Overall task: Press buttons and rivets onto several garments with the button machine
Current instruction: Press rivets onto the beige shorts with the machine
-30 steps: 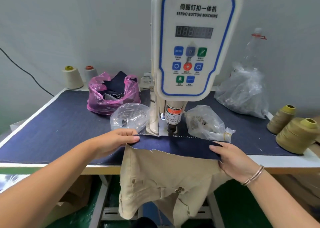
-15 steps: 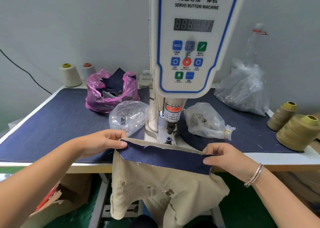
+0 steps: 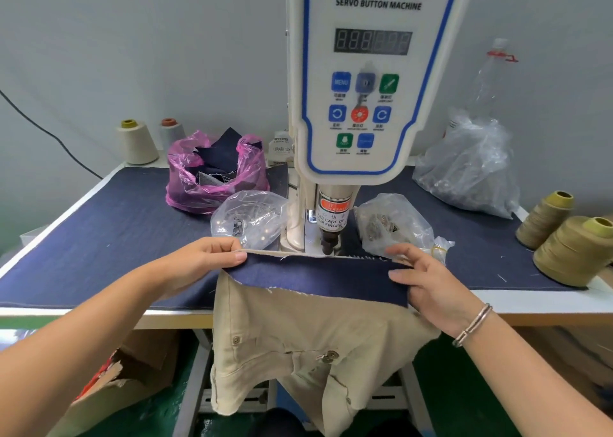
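Observation:
A white servo button machine (image 3: 368, 81) stands at the table's middle, its dark press head (image 3: 328, 242) just above the cloth. A beige garment (image 3: 298, 340) with a navy band (image 3: 318, 275) along its top edge hangs over the table's front edge, the band lying under the press head. My left hand (image 3: 202, 259) pinches the band's left end between thumb and fingers. My right hand (image 3: 428, 282) holds the band's right end, fingers spread over it and thumb beneath. Two metal buttons (image 3: 328, 357) sit on the hanging beige part.
Two clear bags of metal parts (image 3: 252, 217) (image 3: 391, 224) flank the machine. A pink bag of navy scraps (image 3: 215, 171) sits behind on the left, a large clear bag (image 3: 471, 171) on the right. Thread cones stand at the far left (image 3: 137, 143) and right edge (image 3: 577, 251). A cardboard box (image 3: 112, 377) lies below.
Both hands have pushed the navy band forward again, from in front of the die to under the press head. My right hand's fingers have spread out over the band.

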